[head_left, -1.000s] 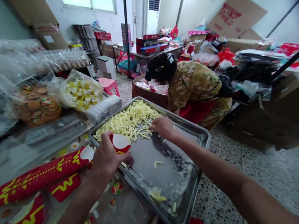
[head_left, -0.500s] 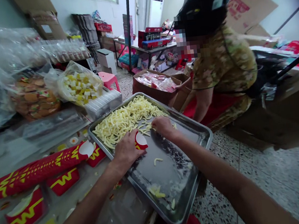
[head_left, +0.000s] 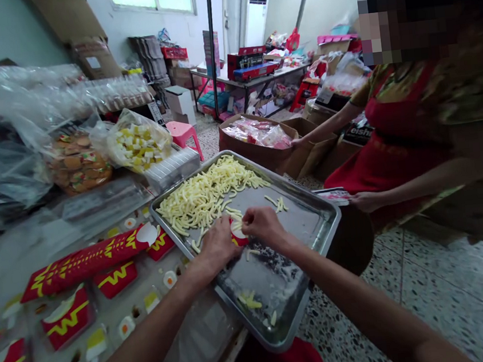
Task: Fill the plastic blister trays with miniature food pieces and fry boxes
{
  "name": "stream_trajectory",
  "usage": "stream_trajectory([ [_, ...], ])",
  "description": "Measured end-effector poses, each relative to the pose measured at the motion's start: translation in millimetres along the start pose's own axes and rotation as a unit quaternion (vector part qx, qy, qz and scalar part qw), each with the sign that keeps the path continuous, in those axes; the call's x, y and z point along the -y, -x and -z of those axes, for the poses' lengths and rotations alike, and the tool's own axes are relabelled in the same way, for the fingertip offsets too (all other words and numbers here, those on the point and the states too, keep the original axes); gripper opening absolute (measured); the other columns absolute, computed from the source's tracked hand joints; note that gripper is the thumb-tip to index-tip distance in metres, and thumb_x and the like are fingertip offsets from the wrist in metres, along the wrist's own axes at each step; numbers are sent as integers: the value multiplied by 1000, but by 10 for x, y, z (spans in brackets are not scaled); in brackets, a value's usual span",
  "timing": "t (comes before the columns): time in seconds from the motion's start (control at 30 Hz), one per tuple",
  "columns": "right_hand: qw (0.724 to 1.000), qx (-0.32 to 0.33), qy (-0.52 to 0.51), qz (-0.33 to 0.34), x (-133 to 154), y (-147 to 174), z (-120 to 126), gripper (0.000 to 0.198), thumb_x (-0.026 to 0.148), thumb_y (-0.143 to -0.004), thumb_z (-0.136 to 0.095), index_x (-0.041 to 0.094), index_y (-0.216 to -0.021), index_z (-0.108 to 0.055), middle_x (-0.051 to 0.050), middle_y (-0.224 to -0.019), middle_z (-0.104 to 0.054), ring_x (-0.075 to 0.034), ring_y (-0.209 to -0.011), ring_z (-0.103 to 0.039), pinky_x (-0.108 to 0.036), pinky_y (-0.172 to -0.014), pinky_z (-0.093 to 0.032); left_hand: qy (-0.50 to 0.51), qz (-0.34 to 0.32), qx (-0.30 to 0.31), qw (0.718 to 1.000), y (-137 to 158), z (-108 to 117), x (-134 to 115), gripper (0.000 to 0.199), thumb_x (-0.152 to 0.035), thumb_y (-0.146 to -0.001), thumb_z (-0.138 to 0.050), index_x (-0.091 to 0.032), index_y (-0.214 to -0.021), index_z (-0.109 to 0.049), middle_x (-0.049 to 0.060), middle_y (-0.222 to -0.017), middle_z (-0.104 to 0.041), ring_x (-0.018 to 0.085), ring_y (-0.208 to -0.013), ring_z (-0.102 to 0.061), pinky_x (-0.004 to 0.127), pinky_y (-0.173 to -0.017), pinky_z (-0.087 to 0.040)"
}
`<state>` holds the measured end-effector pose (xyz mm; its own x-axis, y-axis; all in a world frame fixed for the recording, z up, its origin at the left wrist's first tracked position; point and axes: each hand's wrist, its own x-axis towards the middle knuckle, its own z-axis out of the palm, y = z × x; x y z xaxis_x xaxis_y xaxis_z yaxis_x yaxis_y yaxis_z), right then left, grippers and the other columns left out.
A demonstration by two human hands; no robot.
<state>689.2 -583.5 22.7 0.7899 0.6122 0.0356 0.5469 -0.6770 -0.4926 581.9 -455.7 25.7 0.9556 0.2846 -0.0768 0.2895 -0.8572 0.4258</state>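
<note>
Head view: left hand (head_left: pixel 218 245) clamped on a small red carton (head_left: pixel 238 236) over the steel tray (head_left: pixel 313 208); right hand (head_left: pixel 263 225) pinched together at its mouth, feeding in yellow fry pieces (head_left: pixel 204 193). Risks: tray overhangs the bench's near edge and could tip under pressure; loose pieces could scatter; co-worker's hand (head_left: pixel 367 201) near the tray's far corner could jog it.

Both hands meet at the middle of the frame

Left hand (head_left: pixel 219 245) and right hand (head_left: pixel 263 225) sit knuckles up, fingers curled inward and nearly touching; both bare forearms stretch up from the lower edge, converging.
</note>
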Motion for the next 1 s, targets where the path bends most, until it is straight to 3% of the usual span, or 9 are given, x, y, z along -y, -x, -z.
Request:
stream_trajectory([
  [0.1, 995, 81, -35, 55, 83, 296, -37, 16, 8, -73, -62, 16, -70, -76, -2, -67, -71, -16, -66, -62, -24, -59, -34, 73, -57, 3, 996, 51, -172, -63, 44, -17, -67, -72, -18, -107, -56, 13, -110, -67, 29, -103, -66, 40, -89, -52],
  [0.2, 968, 162, -152, 116, 55, 457, -1, 24, 3, -72, -55, 17, -67, -73, 2, -65, -66, -14, -65, -59, -22, -61, -37, 153, -107, 5, 982, 121, -269, -95, 48, -10, -58, -71, -20, -103, -58, 9, -105, -67, 27, -97, -66, 39, -86, -54],
  [0.3, 954, 111, -258, 106, -13, 449, 90, 15, 6, -69, -64, 17, -70, -73, 1, -72, -68, -14, -68, -59, -21, -64, -42, 219, -142, -22, 965, 159, -241, -65, 58, -9, -57, -71, -20, -113, -59, 9, -114, -67, 27, -105, -64, 40, -95, -53],
  [0.4, 937, 105, -324, 71, -66, 188, 210, 19, 23, -76, -74, 16, -95, -77, 1, -71, -67, -13, -61, -57, -22, -58, -42, 231, -119, -60, 964, 158, -118, 60, 71, -15, -59, -76, -19, -127, -56, 10, -126, -65, 29, -117, -61, 43, -104, -48],
  [0.47, 951, 107, -274, 95, -88, -123, 265, 35, 31, -81, -75, 17, -113, -75, 1, -74, -68, -13, -61, -55, -23, -59, -41, 234, -87, -80, 965, 162, -16, 193, 78, -17, -61, -77, -19, -136, -52, 10, -133, -62, 29, -123, -59, 43, -108, -46],
  [0.6, 976, 101, -13, 195, -73, -781, 205, 58, 25, -69, -88, 18, -125, -72, -2, -89, -70, -15, -75, -57, -23, -67, -37, 249, -65, -88, 962, 215, 162, 466, 83, -20, -66, -77, -17, -143, -48, 10, -143, -57, 26, -132, -55, 40, -114, -41],
  [0.7, 954, 167, 104, 227, -16, -1016, 60, 30, 25, -76, -81, 18, -105, -80, -3, -86, -72, -15, -76, -58, -23, -67, -35, 203, -44, -82, 975, 237, 221, 568, 85, -24, -65, -79, -16, -144, -48, 11, -144, -57, 28, -133, -54, 41, -115, -41],
  [0.8, 955, 164, 152, 195, 20, -963, -64, 12, 23, -77, -73, 18, -85, -81, -4, -76, -73, -15, -68, -58, -25, -61, -31, 127, -7, -77, 989, 194, 211, 543, 84, -31, -65, -81, -17, -142, -49, 13, -141, -59, 31, -130, -55, 41, -112, -43],
  [1.0, 994, 71, 82, 20, 11, -517, -125, 19, 31, -75, -73, 17, -85, -82, -6, -74, -75, -17, -68, -62, -26, -58, -31, -30, 34, -35, 998, 43, 132, 272, 65, -33, -70, -76, -17, -129, -53, 14, -125, -62, 31, -114, -62, 39, -92, -50],
])
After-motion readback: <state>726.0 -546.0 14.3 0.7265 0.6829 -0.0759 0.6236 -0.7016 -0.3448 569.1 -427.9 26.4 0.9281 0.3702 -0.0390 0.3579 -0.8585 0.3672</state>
